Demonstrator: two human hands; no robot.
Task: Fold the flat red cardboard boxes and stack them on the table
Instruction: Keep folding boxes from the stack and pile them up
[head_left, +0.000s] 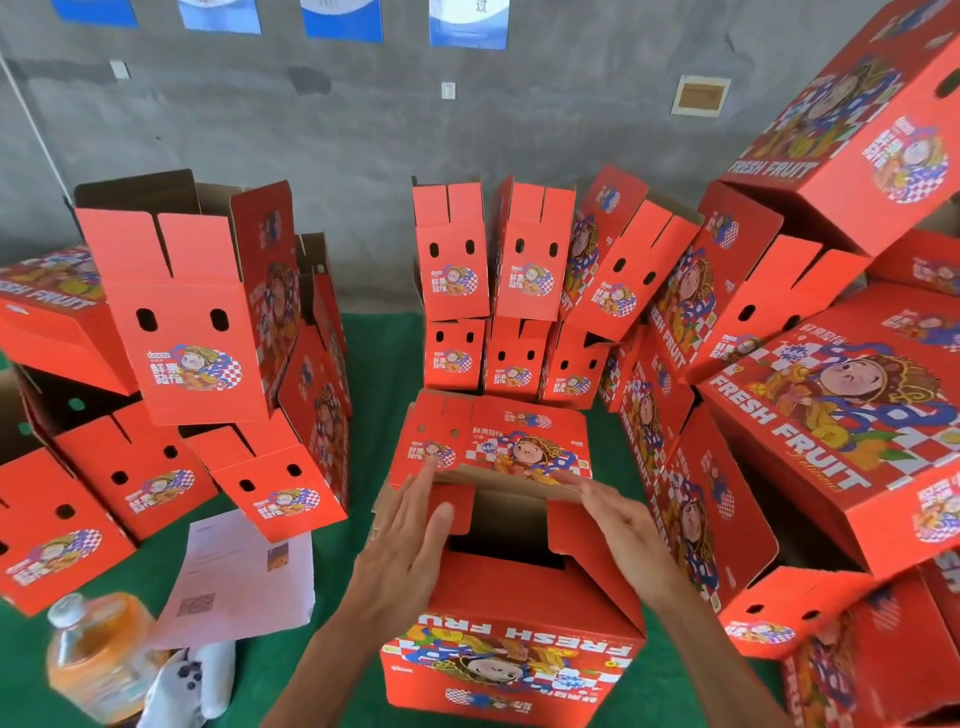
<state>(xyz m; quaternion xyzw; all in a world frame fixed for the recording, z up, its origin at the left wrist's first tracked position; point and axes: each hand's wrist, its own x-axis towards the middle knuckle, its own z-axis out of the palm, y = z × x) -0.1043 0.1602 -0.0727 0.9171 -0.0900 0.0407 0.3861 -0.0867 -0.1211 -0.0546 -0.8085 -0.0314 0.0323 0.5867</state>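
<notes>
We press the box flaps inward.
Our left hand (402, 540) and right hand (626, 535), fingers straight, flank the red box (511, 644); finished boxes (519, 291) stand beyond them.

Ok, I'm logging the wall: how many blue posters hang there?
4 blue posters in a row along the top edge: far left, left of centre, centre, right of centre. All cropped by the frame; more may be out of view.
</notes>
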